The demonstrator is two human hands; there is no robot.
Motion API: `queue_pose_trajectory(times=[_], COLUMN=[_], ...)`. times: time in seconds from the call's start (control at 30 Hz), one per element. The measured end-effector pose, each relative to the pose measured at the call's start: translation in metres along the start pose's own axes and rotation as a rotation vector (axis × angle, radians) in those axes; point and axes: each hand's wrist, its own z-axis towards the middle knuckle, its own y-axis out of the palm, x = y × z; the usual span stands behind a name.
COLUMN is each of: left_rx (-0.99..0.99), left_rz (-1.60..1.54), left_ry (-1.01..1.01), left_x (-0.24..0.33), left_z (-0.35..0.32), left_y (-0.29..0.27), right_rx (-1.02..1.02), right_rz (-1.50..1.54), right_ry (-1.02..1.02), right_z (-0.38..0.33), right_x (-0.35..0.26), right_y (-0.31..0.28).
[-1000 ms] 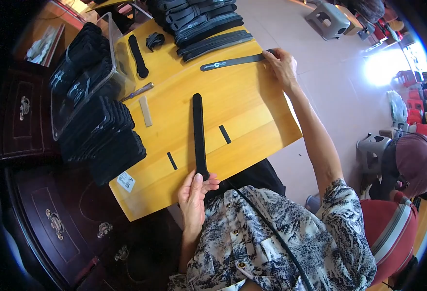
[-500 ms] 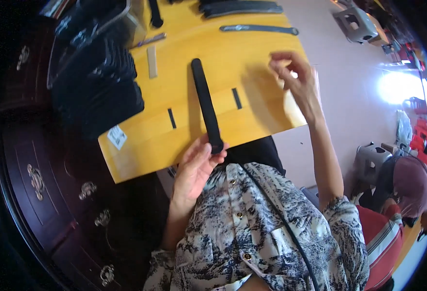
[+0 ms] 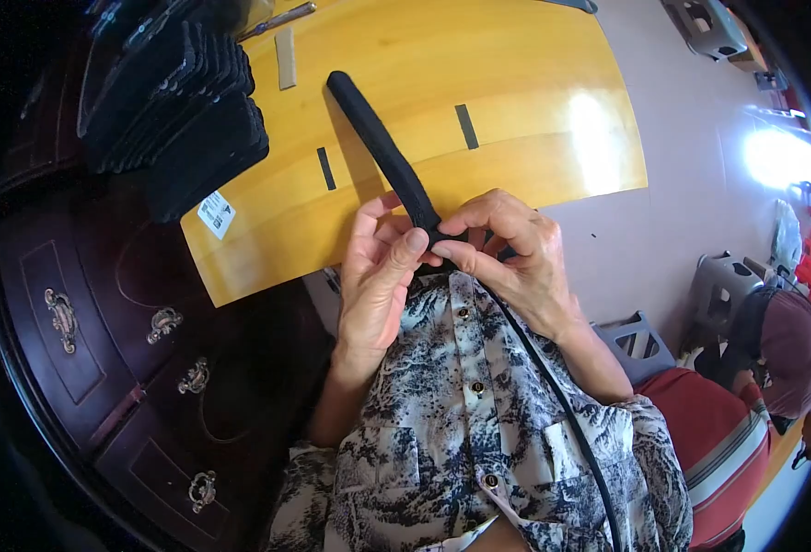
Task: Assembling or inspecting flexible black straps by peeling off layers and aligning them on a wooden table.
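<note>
A long black strap with a rounded far end (image 3: pixel 373 133) slants up and away over the yellow table. My left hand (image 3: pixel 378 281) is closed on its near end, the thumb pressing on top. Against that same end, my right hand (image 3: pixel 521 258) pinches with thumb and forefinger. The fingers cover most of the near end, so its exact shape is hidden. Two short dark strips, a left one (image 3: pixel 326 168) and a right one (image 3: pixel 466 126), lie flat on the tabletop on either side of the strap.
Stacked black pieces (image 3: pixel 208 129) stand at the table's left edge. Beyond them lie a beige strip (image 3: pixel 286 58) and a pen-like tool (image 3: pixel 278 20). A white label (image 3: pixel 216 215) sits at the near left corner. Dark drawers (image 3: pixel 65 322) fill the left; grey stools (image 3: pixel 728 294) and another person (image 3: pixel 723 451) are at right.
My right hand has come down and left from above the table to the strap's near end. The strap's far end has swung left. The view has shifted slightly.
</note>
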Motion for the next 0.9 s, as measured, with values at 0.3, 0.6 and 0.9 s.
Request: queue_pose_trajectory(times=[0.3,0.6,0.9], left_rx=[0.053,0.091,0.16], left_rz=[0.182,0.363,0.679], left_ry=[0.231,0.287,0.588], left_x=[-0.003,-0.003,-0.005], left_z=[-0.003,-0.006,-0.013], left_y=[0.005,-0.006,-0.008], right_rx=[0.038,-0.004,-0.013], right_rz=[-0.046,-0.011,0.031], right_ry=[-0.11,-0.02,-0.021], right_z=[0.001,0.005,0.007], right_x=[0.003,-0.002,-0.008], right_y=[0.004,0.004,0.007])
